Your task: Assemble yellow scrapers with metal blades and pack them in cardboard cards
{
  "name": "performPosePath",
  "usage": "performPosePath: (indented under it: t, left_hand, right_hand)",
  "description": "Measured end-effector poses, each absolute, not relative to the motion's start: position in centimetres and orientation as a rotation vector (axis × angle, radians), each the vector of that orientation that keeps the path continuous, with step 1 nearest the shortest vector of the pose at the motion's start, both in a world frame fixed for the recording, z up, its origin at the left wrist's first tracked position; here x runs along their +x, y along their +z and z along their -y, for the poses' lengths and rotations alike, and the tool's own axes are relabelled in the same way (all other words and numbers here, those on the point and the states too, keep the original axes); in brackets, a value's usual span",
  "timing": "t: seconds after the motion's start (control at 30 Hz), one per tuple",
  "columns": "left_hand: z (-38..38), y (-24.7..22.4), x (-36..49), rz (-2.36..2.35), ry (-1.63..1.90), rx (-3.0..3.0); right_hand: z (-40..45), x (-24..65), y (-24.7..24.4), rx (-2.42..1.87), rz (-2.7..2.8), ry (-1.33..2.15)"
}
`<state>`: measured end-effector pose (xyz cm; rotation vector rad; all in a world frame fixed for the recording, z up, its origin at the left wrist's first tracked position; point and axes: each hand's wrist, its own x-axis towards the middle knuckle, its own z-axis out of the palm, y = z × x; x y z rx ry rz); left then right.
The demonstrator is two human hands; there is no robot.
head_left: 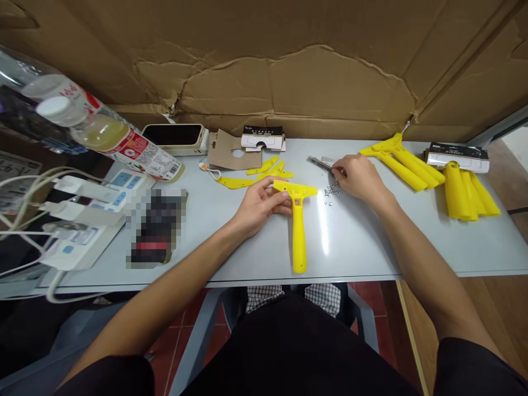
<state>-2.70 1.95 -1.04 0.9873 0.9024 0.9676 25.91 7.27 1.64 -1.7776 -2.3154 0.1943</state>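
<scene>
Head view: bottle [119, 140] contains yellowish liquid; my left fingers [275, 202] grip yellow scraper [299, 236]; my right fingers [342, 166] contact metal strips [318, 162], closure indeterminate.

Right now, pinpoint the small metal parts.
In the head view, the small metal parts lie right of the yellow scraper, just beside the right hand.

A white-capped bottle [134, 148] of pale yellow drink stands on the desk [350, 242] beside a white power strip [97, 223] crowded with plugs. A white-cased device [177, 137] shows a dark screen; nearer lies a dark object [158, 226] (pixelated past recognition). Brown cardboard [297, 82] rises behind.
</scene>
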Motion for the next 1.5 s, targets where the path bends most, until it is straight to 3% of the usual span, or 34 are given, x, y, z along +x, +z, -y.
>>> performPosePath:
  t: [0.2,0.47,0.63,1.5]
  left_hand:
    - [-1.9,-0.9,-2.7,-0.902,0.969,0.993]
    - [-1.7,-1.0,-2.7,-0.914,0.947,1.033]
    - [-1.5,-1.0,-2.6,-0.927,0.941,1.082]
    - [-0.5,-0.2,-2.6,-0.931,0.886,1.266]
  right_hand:
    - [-7.1,26.0,2.0,-1.675,2.204,0.171]
    - [-5.2,24.7,2.4,-1.289,1.857,0.879]
    - [-3.7,23.7,2.2,-1.221,1.857,1.063]
    - [-1.8,22.8,1.9,-1.281,1.952,0.936]
